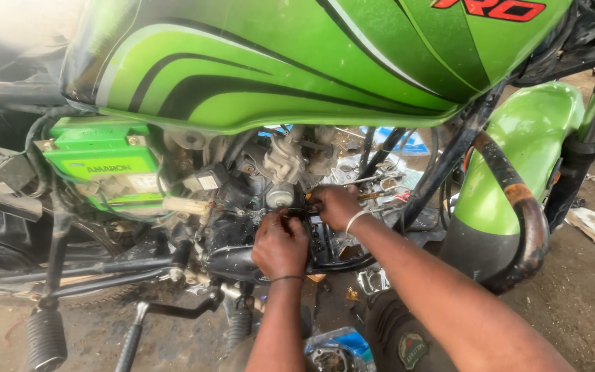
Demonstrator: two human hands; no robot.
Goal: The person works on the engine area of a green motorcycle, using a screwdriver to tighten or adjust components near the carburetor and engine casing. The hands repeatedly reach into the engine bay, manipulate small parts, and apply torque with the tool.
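Both the left hand point(280, 244) and right hand point(335, 205) press curled fingers against the oily black engine point(232, 238) (under the glossy green fuel tank point(277, 62)), apparently pinching something unseen.

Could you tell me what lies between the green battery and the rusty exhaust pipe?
In the head view, the engine sits between the green battery and the rusty exhaust pipe, with both hands, left and right, working on it.

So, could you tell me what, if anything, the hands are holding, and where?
Both the left hand and the right hand are pressed against the engine, fingers curled; whether either grips anything cannot be told.
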